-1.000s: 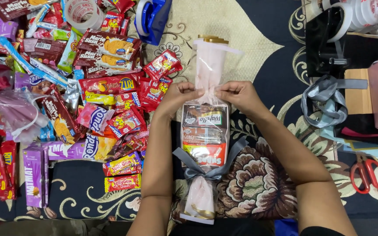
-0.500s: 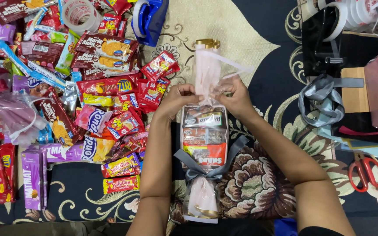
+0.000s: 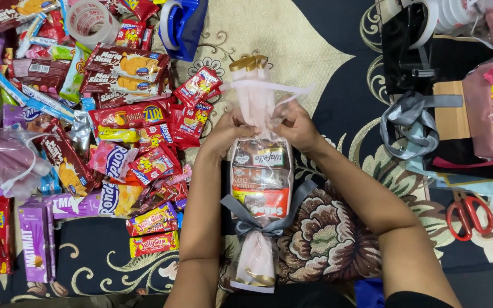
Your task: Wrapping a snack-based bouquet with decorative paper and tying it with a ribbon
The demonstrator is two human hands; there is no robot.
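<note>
Clear-plastic parcel: see-through cellophane snack bag (image 3: 259, 182), long, lies lengthwise on the patterned carpet (image 3: 326, 51) btwn your forearms, w/ red & brown snack packs stacked inside.
Left hand: your left hand (image 3: 230, 132) pinches the gathered far neck of the bag from the left; fingers (image 3: 241, 121) clenched on the plastic.
Right hand: your right hand (image 3: 295, 126) grips the same neck from the right, fingers curled round it, touching the film just opp. the left.
Far end: loose top of the bag fans out beyond both hands, w/ a small gold ribbon bow (image 3: 249, 61) lying at its tip.
Near end: grey satin ribbon (image 3: 261, 219) tied in a knot round the bag's near neck, tails spread to both sides; pale tail of the film sticks out toward you.
Left side: big heap of mixed snack packets (image 3: 126, 120), mostly red, purple & brown, just beside your left arm; clear tape roll (image 3: 91, 20) at the top of it.
Top centre: blue tape dispenser (image 3: 182, 23), well apart from the hands.
Right side: red-handled scissors (image 3: 468, 214) near your right forearm; loose loops of grey ribbon (image 3: 409, 128) & a black tape dispenser (image 3: 409, 40) further out.
</note>
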